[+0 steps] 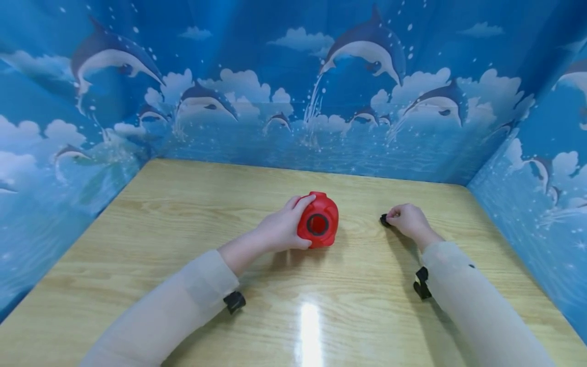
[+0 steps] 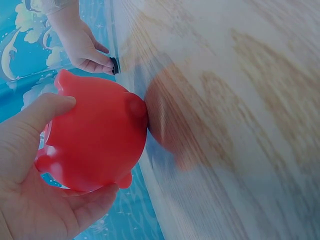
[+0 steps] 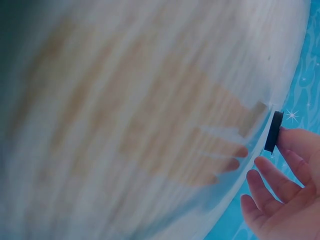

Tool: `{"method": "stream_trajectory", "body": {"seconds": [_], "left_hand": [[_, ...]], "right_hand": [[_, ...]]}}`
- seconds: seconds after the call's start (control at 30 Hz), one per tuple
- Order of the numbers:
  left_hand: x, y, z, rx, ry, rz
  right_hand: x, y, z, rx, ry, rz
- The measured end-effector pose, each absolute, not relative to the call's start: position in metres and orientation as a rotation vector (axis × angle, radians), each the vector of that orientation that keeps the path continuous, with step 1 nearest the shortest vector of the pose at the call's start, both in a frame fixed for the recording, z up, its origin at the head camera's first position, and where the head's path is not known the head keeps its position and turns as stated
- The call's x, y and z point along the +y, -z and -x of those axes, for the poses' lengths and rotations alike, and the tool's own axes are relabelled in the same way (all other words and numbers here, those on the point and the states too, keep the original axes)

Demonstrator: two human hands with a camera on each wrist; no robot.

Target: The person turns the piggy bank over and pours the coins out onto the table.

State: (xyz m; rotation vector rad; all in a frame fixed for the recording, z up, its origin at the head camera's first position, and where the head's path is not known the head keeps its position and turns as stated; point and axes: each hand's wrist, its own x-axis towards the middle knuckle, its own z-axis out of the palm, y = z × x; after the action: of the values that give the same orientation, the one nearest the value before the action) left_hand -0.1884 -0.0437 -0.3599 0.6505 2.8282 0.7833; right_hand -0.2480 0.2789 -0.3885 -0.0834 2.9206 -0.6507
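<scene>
In the head view, my left hand [image 1: 284, 227] grips a red plastic piggy bank [image 1: 326, 210] from its left side, thumb and fingers spread round the body. A round opening with a dark rim faces the head camera. Short rounded stubs stick out of the bank [image 2: 100, 135] in the left wrist view. Off to the right, my right hand [image 1: 409, 220] pinches a small flat black plug [image 3: 273, 132] between thumb and forefinger, just over the table or touching it. The other right fingers are loosely bent. Bank and plug are well apart.
A light wood-grain table [image 1: 192, 214] lies under both hands. Blue curtains with dolphins [image 1: 275, 76] enclose its back and sides. Dark wrist-camera mounts [image 1: 235, 302] hang below the pale sleeves. A bright light reflection shows on the tabletop near the front.
</scene>
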Motion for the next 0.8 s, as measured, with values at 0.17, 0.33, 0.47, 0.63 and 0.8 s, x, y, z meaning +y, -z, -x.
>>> {"method": "stream_trajectory", "body": {"seconds": [0.17, 0.33, 0.47, 0.63, 0.8], "left_hand": [[-0.0437, 0.3590, 0.1879, 2.828, -0.787, -0.652], [-0.0431, 0.3585, 0.1878, 2.828, -0.779, -0.636], [-0.0430, 0.3586, 0.1876, 2.826, -0.779, -0.643], [-0.0432, 0.3585, 0.1874, 2.824, -0.778, -0.643], [-0.0433, 0.3590, 0.1874, 2.830, -0.773, -0.641]], "right_hand": [[0.2782, 0.3888, 0.2479, 2.919, 0.638, 0.078], [0.2774, 0.3888, 0.2478, 2.924, 0.616, 0.079], [0.2787, 0.3902, 0.2483, 2.929, 0.607, 0.078], [0.2796, 0.3912, 0.2480, 2.922, 0.609, 0.075], [0.2787, 0.3916, 0.2478, 2.913, 0.617, 0.075]]}}
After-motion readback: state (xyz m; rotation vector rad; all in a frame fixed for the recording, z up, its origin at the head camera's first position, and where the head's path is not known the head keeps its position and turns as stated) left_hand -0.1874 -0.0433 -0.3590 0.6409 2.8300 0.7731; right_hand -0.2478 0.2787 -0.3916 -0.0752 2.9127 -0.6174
